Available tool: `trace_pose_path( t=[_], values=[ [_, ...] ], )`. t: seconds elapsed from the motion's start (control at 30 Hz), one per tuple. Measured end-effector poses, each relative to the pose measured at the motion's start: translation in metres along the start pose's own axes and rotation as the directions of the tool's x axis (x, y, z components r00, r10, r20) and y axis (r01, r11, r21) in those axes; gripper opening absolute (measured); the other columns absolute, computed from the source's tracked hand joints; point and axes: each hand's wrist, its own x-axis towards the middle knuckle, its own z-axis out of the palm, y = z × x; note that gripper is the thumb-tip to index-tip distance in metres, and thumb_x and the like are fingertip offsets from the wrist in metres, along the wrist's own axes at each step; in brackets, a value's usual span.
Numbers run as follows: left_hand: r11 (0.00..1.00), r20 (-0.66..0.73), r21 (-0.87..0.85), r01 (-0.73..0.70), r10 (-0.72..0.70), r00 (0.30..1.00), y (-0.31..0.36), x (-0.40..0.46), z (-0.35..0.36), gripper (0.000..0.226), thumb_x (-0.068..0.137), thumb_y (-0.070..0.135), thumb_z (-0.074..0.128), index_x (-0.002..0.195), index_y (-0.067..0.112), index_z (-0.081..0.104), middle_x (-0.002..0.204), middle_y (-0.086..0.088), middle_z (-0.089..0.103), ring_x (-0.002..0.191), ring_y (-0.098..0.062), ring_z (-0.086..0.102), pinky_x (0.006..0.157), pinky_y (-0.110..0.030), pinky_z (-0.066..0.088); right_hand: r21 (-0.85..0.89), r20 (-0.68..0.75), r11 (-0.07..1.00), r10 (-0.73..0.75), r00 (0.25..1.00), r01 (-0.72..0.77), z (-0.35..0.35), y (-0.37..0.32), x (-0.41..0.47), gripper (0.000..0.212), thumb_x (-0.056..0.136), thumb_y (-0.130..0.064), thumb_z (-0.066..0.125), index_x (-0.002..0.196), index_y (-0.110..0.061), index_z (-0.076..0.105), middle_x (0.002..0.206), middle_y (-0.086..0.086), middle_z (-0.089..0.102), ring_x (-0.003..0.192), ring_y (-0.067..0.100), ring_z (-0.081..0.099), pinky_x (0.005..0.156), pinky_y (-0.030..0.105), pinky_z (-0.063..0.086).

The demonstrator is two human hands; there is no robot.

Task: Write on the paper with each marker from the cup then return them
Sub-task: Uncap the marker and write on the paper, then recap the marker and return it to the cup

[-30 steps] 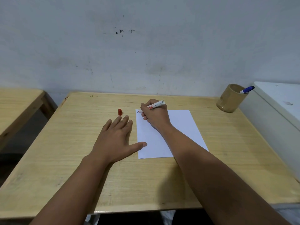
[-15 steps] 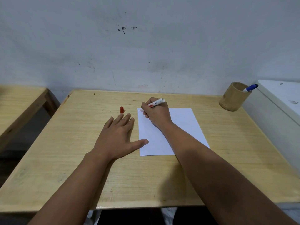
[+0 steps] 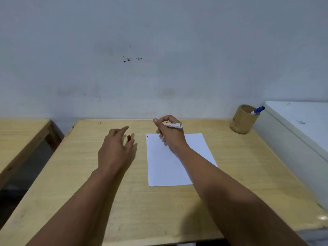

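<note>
A white sheet of paper [image 3: 174,162] lies on the wooden desk [image 3: 177,210], with small blue and red marks at its top left corner. My right hand [image 3: 168,134] is raised above the paper's top edge, shut on a white marker [image 3: 174,125] that points right. My left hand [image 3: 115,148] hovers left of the paper with fingers spread around the small red cap [image 3: 129,137], which stands on the desk. I cannot tell whether the fingers touch it. A tan cup [image 3: 242,119] at the desk's far right corner holds a blue-capped marker [image 3: 258,110].
A white cabinet [image 3: 298,132] stands against the desk's right side, just behind the cup. A second wooden table [image 3: 19,137] sits to the left across a gap. A pale wall runs along the desk's far edge.
My right hand lifted the marker off the paper and turned it sideways. My left hand left its flat rest beside the paper and moved forward to the red cap.
</note>
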Motion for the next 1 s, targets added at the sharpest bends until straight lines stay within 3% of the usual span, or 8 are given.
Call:
trace_pose_path(
  t=[0.1, 0.17, 0.33, 0.47, 0.53, 0.67, 0.8, 1.0],
  values=[
    [0.993, 0.06, 0.106, -0.047, 0.041, 0.997, -0.001, 0.011, 0.007, 0.035, 0.098, 0.042, 0.057, 0.128, 0.029, 0.069, 0.122, 0.004, 0.066, 0.112, -0.023, 0.062, 0.08, -0.042, 0.055, 0.062, 0.06, 0.998, 0.021, 0.998, -0.024, -0.016, -0.021, -0.008, 0.031, 0.103, -0.05, 0.065, 0.102, -0.023, 0.08, 0.089, 0.002, 0.076, 0.061, 0.014, 0.059, 0.052, 0.025, 0.042],
    [0.993, 0.048, 0.105, -0.047, 0.042, 0.998, 0.001, 0.013, 0.009, 0.03, 0.1, 0.037, 0.057, 0.12, 0.025, 0.075, 0.112, 0.003, 0.071, 0.108, -0.025, 0.063, 0.078, -0.04, 0.055, 0.074, 0.069, 0.996, 0.049, 0.996, -0.055, -0.027, -0.03, -0.011, 0.035, 0.109, -0.043, 0.054, 0.113, -0.023, 0.082, 0.093, 0.002, 0.076, 0.06, 0.014, 0.058, 0.052, 0.025, 0.044],
    [0.979, 0.169, -0.089, 0.184, -0.167, 0.971, 0.014, 0.029, -0.002, 0.022, 0.092, 0.023, 0.069, 0.111, 0.022, 0.08, 0.113, 0.002, 0.077, 0.11, -0.023, 0.069, 0.091, -0.036, 0.054, 0.037, 0.027, 0.998, 0.046, 0.999, -0.047, -0.055, -0.04, -0.029, 0.022, 0.104, -0.024, 0.063, 0.113, -0.011, 0.08, 0.091, 0.008, 0.08, 0.06, 0.016, 0.056, 0.052, 0.022, 0.044],
    [0.805, 0.268, -0.479, 0.35, -0.246, 0.932, 0.049, 0.036, -0.023, 0.013, 0.093, 0.014, 0.07, 0.101, 0.012, 0.079, 0.089, -0.003, 0.077, 0.085, -0.019, 0.069, 0.076, -0.031, 0.053, 0.024, 0.059, 0.999, 0.039, 0.998, -0.04, -0.071, -0.047, -0.049, 0.023, 0.101, -0.026, 0.074, 0.117, -0.011, 0.08, 0.102, 0.01, 0.086, 0.063, 0.012, 0.061, 0.057, 0.023, 0.048],
    [0.66, 0.329, -0.625, 0.417, -0.262, 0.907, 0.07, 0.036, -0.037, 0.013, 0.096, 0.014, 0.068, 0.104, 0.008, 0.077, 0.092, -0.007, 0.076, 0.087, -0.02, 0.07, 0.079, -0.034, 0.056, -0.005, 0.105, 1.0, 0.025, 0.994, -0.025, -0.076, -0.05, -0.059, 0.021, 0.1, -0.027, 0.076, 0.118, -0.017, 0.082, 0.104, 0.006, 0.086, 0.065, 0.012, 0.063, 0.06, 0.024, 0.049],
    [0.413, 0.458, -0.734, 0.539, -0.285, 0.842, 0.095, 0.029, -0.054, 0.011, 0.092, 0.015, 0.073, 0.098, 0.006, 0.074, 0.088, -0.005, 0.076, 0.081, -0.017, 0.071, 0.073, -0.031, 0.06, -0.035, 0.168, 0.999, -0.017, 0.986, 0.023, -0.084, -0.055, -0.079, 0.025, 0.098, -0.026, 0.078, 0.123, -0.022, 0.081, 0.108, 0.003, 0.086, 0.067, 0.013, 0.066, 0.061, 0.023, 0.051],
    [0.323, 0.507, -0.752, 0.574, -0.272, 0.818, 0.115, 0.018, -0.062, 0.008, 0.092, 0.013, 0.073, 0.092, 0.005, 0.073, 0.082, -0.005, 0.075, 0.075, -0.016, 0.069, 0.075, -0.031, 0.06, -0.027, 0.189, 0.996, -0.073, 0.979, 0.079, -0.086, -0.061, -0.094, 0.027, 0.099, -0.027, 0.078, 0.125, -0.023, 0.081, 0.11, 0.0, 0.086, 0.071, 0.015, 0.067, 0.064, 0.023, 0.051],
    [0.336, 0.523, -0.743, 0.579, -0.25, 0.815, 0.136, 0.006, -0.06, 0.011, 0.093, 0.013, 0.072, 0.098, 0.003, 0.074, 0.078, -0.004, 0.074, 0.077, -0.018, 0.069, 0.077, -0.032, 0.061, 0.016, 0.173, 0.992, -0.124, 0.977, 0.123, -0.09, -0.067, -0.099, 0.026, 0.1, -0.025, 0.076, 0.125, -0.022, 0.08, 0.11, 0.001, 0.086, 0.071, 0.014, 0.069, 0.064, 0.024, 0.051]
  ],
)
